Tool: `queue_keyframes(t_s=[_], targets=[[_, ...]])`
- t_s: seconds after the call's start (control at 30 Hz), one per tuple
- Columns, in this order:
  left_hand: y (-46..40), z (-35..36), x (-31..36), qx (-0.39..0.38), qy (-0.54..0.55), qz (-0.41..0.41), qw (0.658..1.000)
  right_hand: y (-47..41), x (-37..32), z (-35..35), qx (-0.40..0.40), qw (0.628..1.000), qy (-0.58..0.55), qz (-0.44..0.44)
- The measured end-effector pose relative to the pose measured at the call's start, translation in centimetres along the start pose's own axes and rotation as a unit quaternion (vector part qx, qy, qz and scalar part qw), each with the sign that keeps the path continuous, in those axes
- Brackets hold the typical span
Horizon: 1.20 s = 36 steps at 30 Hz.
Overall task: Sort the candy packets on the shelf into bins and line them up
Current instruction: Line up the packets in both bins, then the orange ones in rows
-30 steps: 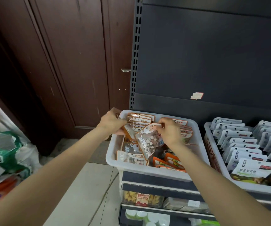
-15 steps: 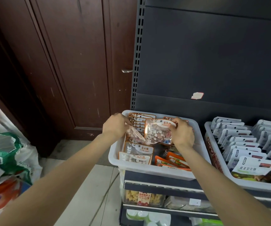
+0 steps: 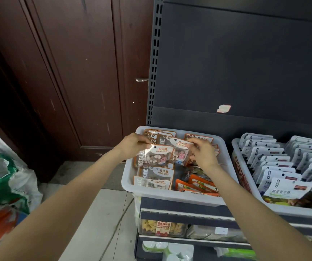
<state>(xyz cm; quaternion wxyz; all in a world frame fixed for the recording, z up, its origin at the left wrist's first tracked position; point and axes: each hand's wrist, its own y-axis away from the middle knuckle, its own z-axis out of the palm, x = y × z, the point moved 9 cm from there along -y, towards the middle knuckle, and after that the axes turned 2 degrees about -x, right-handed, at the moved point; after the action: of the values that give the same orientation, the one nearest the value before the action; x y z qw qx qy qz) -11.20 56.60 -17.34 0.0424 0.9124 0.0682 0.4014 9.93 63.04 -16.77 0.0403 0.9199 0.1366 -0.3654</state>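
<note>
1. Stone candy packet (image 3: pixel 154 156), a flat glossy clear pouch with a white header card and pale lumpy sweets inside, is held over the left row of the white bin (image 3: pixel 172 194), long axis running 9 to 3 o'clock.
2. The left hand (image 3: pixel 132 146) pinches its top-left corner; the packet hangs toward 5 o'clock from that hand.
3. The right hand (image 3: pixel 201 153) pinches the top edge of a second packet (image 3: pixel 179 149) just behind, at 1 o'clock from the first.
4. More of the same packets (image 3: pixel 156 178) stand in a row below at 6 o'clock.
5. Orange-trimmed packets (image 3: pixel 196 185) lie jumbled at 4 o'clock.
6. Judging by this, the left hand is nearer the row's open slot.
</note>
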Motion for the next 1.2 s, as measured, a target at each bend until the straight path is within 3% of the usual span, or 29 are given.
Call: queue_keyframes(t_s=[0.13, 0.27, 0.4, 0.6, 0.8, 1.0, 1.2], targets=[[0.3, -1.4, -0.6, 0.032, 0.08, 0.005, 0.996, -0.5, 0.2, 1.1, -0.028, 1.0, 0.009, 0.009], [0.5, -2.3, 0.1, 0.052, 0.074, 0.041, 0.995, -1.0, 0.8, 2.6, -0.048, 0.997, 0.055, 0.024], [0.5, -1.7, 0.6, 0.011, 0.083, 0.056, 0.995, -1.0, 0.4, 3.6, -0.058, 0.996, 0.069, 0.013], [0.9, 3.6, -1.2, -0.026, -0.015, 0.02, 0.999, -0.4, 0.5, 6.4, -0.151, 0.987, 0.057, 0.004], [1.3, 3.8, -1.1, 0.012, -0.169, 0.041, 0.985, 0.5, -0.1, 5.0, -0.077, 0.994, 0.074, -0.032], [1.7, 5.3, -1.0, -0.056, -0.166, 0.015, 0.984, 1.0, 0.4, 6.6, -0.136, 0.986, 0.097, -0.024], [1.1, 4.6, -1.1, -0.016, -0.22, 0.059, 0.974, 0.4, 0.7, 7.4, -0.177, 0.978, 0.107, -0.004]])
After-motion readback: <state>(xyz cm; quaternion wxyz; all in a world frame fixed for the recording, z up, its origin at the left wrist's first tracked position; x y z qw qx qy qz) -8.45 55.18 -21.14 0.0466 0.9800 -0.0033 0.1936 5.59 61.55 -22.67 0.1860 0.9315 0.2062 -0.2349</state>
